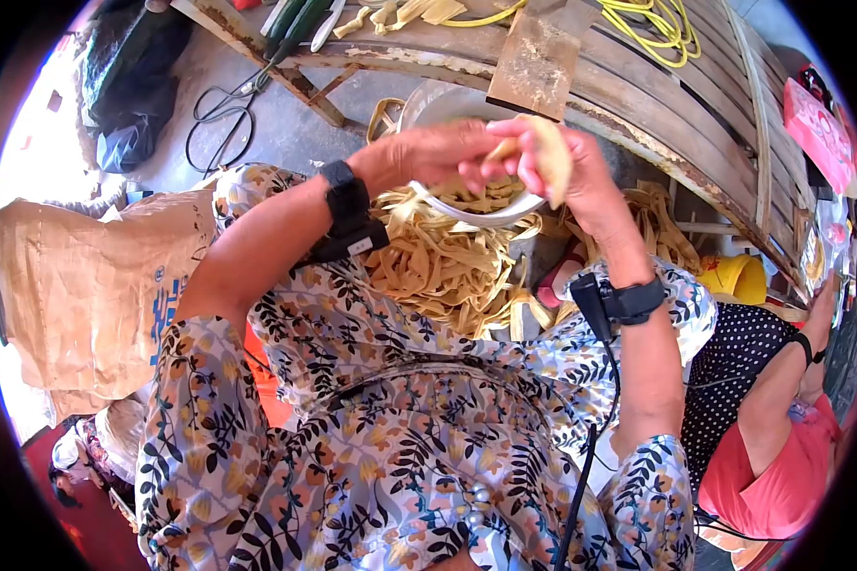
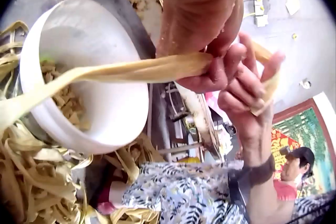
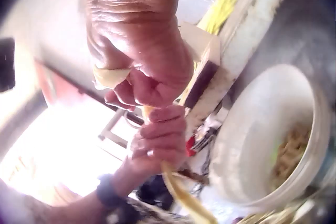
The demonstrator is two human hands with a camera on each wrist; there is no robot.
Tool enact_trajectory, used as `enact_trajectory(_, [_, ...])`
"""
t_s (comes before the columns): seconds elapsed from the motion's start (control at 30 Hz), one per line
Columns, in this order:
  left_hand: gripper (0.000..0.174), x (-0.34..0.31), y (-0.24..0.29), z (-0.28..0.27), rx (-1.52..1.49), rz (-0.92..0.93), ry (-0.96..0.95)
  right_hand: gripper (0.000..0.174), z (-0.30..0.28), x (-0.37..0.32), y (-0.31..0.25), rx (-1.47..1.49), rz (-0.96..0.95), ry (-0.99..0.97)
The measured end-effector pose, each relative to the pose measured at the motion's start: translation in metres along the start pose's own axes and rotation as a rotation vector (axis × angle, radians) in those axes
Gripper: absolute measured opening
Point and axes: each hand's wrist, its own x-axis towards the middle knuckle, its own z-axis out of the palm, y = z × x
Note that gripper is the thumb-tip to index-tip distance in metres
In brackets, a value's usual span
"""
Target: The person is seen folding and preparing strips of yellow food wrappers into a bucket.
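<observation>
My left hand and right hand are close together above a white bucket. In the left wrist view, the fingers of my left hand grip a long, flat, pale-yellow husk-like strip, which trails down past the bucket's rim. My right hand faces it, curled round a pale piece of the same material. That piece also pokes out beside the right hand in the right wrist view. Small cut pieces lie in the bucket.
Loose strips heap up below the bucket. Beyond it stands a slatted wooden bench bearing a small board and yellow cord. A large brown sack stands at left, a yellow bucket at right, near another person.
</observation>
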Motion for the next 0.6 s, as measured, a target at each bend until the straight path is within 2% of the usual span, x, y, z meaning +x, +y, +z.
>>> enact_trajectory(0.07, [0.034, 0.006, -0.016, 0.003, -0.215, -0.062, -0.220, 0.038, 0.001, 0.001, 0.010, -0.239, -0.074, 0.092])
enact_trajectory(0.1, [0.042, 0.003, -0.021, 0.008, -0.162, -0.074, -0.052, 0.032, -0.002, -0.001, 0.008, -0.187, -0.012, 0.100])
enact_trajectory(0.2, [0.042, 0.014, -0.025, 0.012, -0.315, -0.095, -0.282, 0.030, -0.007, -0.004, -0.002, -0.455, 0.043, 0.104])
enact_trajectory(0.23, [0.040, 0.016, -0.028, 0.015, -0.329, 0.033, -0.307, 0.028, -0.009, 0.000, 0.015, -0.439, -0.113, 0.127])
enact_trajectory(0.33, [0.034, 0.016, -0.026, 0.021, -0.336, 0.093, -0.216, 0.029, -0.007, 0.001, 0.007, -0.551, -0.163, 0.099])
enact_trajectory(0.37, [0.025, 0.020, -0.030, 0.024, -0.340, 0.085, 0.022, 0.030, -0.009, 0.003, 0.007, -0.587, -0.280, 0.086])
enact_trajectory(0.47, [0.020, 0.021, -0.025, 0.023, -0.340, 0.252, 0.252, 0.032, -0.011, 0.006, 0.013, -1.062, -0.570, 0.460])
enact_trajectory(0.5, [0.018, 0.022, -0.020, 0.026, -0.289, 0.306, 0.431, 0.031, -0.012, 0.005, 0.014, -1.119, -0.568, 0.556])
enact_trajectory(0.6, [0.018, 0.014, -0.008, 0.033, 0.076, 0.437, 0.622, 0.027, -0.008, 0.003, 0.017, -0.884, -0.185, 0.484])
